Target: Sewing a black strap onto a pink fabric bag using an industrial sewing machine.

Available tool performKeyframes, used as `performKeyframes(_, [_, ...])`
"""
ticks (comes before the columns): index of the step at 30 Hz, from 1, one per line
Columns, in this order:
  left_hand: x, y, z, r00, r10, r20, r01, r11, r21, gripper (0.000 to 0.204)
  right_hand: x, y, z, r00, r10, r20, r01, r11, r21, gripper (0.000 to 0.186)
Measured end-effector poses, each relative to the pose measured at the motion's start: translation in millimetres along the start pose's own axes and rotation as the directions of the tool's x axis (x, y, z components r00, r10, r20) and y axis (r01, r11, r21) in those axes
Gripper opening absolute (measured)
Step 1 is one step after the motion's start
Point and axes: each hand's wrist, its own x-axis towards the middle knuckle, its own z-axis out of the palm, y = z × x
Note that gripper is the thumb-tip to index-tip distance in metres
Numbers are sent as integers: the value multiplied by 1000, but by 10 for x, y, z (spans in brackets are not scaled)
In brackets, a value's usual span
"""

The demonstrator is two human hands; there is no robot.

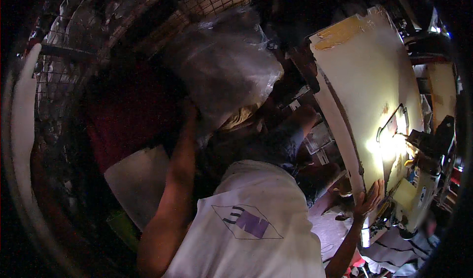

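Note:
My left arm reaches forward to a large clear plastic bag (pixel 231 66), where my left hand (pixel 190 111) is at its near left side. Dark shadow hides the fingers there, so any grip cannot be made out. Something yellowish (pixel 240 117) shows under the bag's lower edge. Off to the right, my right hand (pixel 369 199) rests on the near edge of a worn white tabletop (pixel 359 76), fingers stretched out and nothing in them. A bright lamp (pixel 394 145) lights the tabletop beside what looks like a sewing machine (pixel 421 194).
Dark red cloth (pixel 130 115) and a pale panel (pixel 138 182) lie left of my left arm. Wire mesh (pixel 217 1) stands at the back. Striped fabric (pixel 399 251) is heaped at the lower right. My knees are between the bag and the table.

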Motion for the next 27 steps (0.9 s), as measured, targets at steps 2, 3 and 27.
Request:
performKeyframes(2, [-78, -56, -112, 967, -233, -102, 170, 890, -423, 43, -16, 9, 6, 999, 45, 2, -45, 999, 9, 57])
performKeyframes(3, [-133, -79, -176, 954, -278, -114, 182, 836, -517, 42, -26, 11, 4, 1000, 24, 5, -24, 1000, 0, 57])
performKeyframes(27, [-3023, 2586, -4748, 211, 484, -849, -949, 309, -59, 26, 27, -69, -143, 972, 230, -39, -226, 970, 95, 62])
